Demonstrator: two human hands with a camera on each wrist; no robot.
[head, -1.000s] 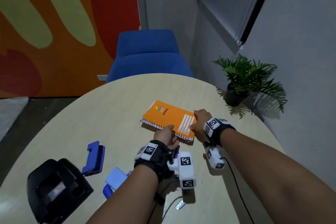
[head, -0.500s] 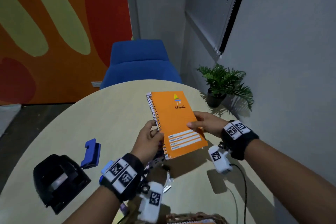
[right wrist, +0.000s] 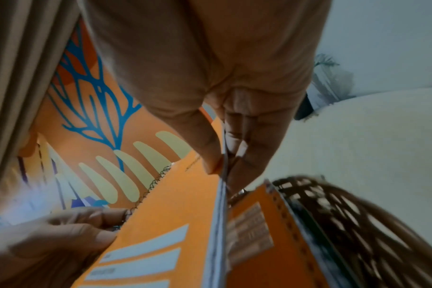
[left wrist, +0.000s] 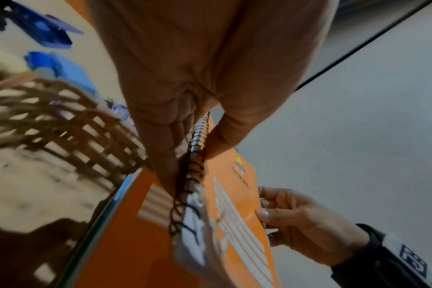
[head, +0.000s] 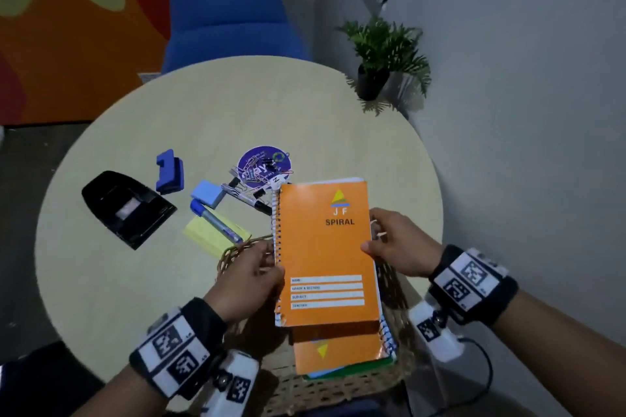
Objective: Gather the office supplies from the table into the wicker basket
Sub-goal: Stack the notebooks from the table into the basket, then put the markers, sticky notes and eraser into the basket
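Note:
An orange spiral notebook (head: 325,254) hangs flat above the wicker basket (head: 338,386). My left hand (head: 257,278) pinches its spiral edge (left wrist: 195,155), thumb on the cover. My right hand (head: 393,244) pinches the opposite edge (right wrist: 222,175). Inside the basket lies another orange notebook (head: 338,349) on a green one. On the table beyond lie a blue marker (head: 215,220) on yellow sticky notes (head: 210,235), a light blue eraser (head: 207,193), a black marker (head: 247,198), paper clips on a purple round lid (head: 264,164), a blue stapler-like piece (head: 169,173) and a black hole punch (head: 127,206).
The round beige table (head: 169,112) stands against a grey wall on the right. A potted plant (head: 382,54) stands at the table's far right. Behind the table is a blue chair (head: 227,20).
Both hands lifted the orange notebook off the table and brought it toward me, over the basket. The view tilted down, so the basket and more supplies show.

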